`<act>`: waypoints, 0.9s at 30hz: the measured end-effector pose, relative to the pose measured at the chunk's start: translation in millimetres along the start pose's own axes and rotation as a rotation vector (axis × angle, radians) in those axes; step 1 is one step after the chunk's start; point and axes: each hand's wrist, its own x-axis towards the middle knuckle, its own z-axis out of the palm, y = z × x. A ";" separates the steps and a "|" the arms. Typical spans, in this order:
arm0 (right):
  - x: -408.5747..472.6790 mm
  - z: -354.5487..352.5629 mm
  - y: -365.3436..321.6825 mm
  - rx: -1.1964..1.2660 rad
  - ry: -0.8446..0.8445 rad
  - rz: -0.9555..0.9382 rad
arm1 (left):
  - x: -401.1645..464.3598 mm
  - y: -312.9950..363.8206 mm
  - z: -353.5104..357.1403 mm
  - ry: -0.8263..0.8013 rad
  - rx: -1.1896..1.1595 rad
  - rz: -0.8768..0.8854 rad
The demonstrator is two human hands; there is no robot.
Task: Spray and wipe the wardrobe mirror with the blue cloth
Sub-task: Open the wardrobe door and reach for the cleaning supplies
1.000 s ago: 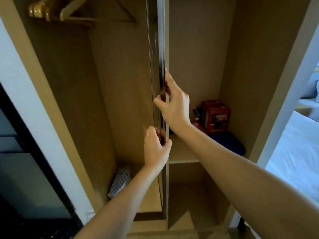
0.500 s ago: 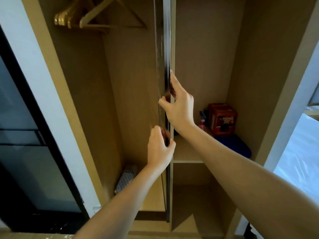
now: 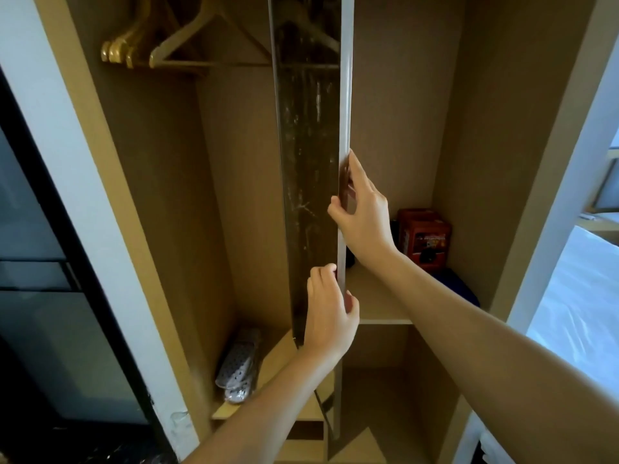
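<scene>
While both hands, the left hand (image 3: pixel 330 316) below the right hand (image 3: pixel 363 217), pinch the edge of the tall, stiff mirror (image 3: pixel 310 169) standing inside the wardrobe (image 3: pixel 502 128), its glass looks heavy and fragile, best held by this frame.

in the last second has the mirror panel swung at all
Yes. The mirror panel was nearly edge-on beside the shelf; now its streaked face shows, its far edge swung left toward the hangers, both hands gripping its near edge.
</scene>
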 end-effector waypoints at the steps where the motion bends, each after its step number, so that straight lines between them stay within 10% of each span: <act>1: -1.3 -3.0 3.8 -0.001 0.014 -0.001 | -0.9 3.4 2.6 -0.022 0.005 0.006; 27: 40.7 -51.7 84.3 -0.273 0.155 -0.024 | 57.3 19.8 69.5 -0.333 0.453 0.371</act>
